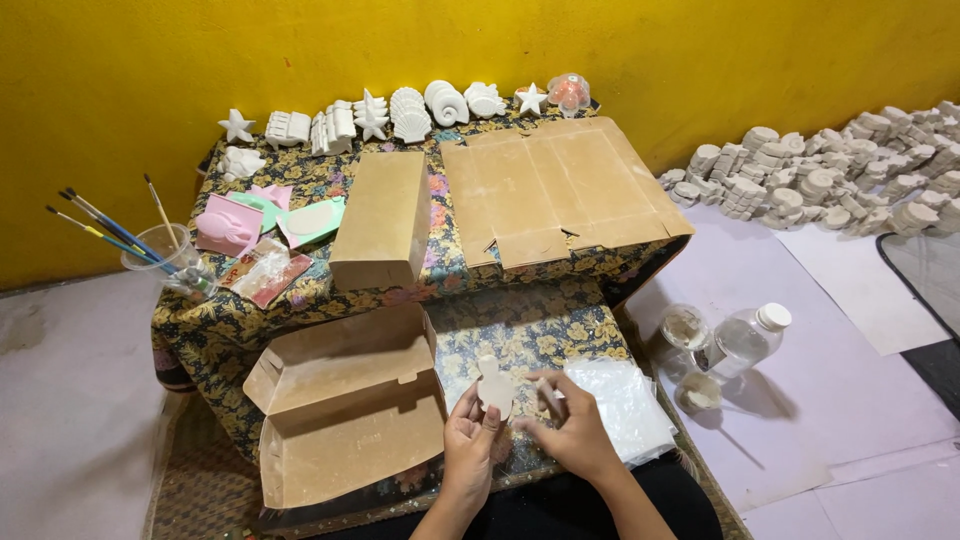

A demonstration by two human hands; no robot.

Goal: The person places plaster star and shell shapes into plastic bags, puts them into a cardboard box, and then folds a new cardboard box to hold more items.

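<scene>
My left hand holds a small white plaster figure upright by its lower part, over the patterned cloth of a low table. My right hand is close beside it on the right, fingers bent, with a small pale piece pinched at its fingertips; what that piece is I cannot tell. An open brown cardboard box lies just left of my hands, lid flipped back. A stack of clear plastic bags sits right of my hands.
A closed brown box and a flattened one lie farther back. White plaster shapes line the yellow wall. Brushes stand in a cup at left beside pink and green moulds. Plastic bottles and piled plaster pieces occupy the floor right.
</scene>
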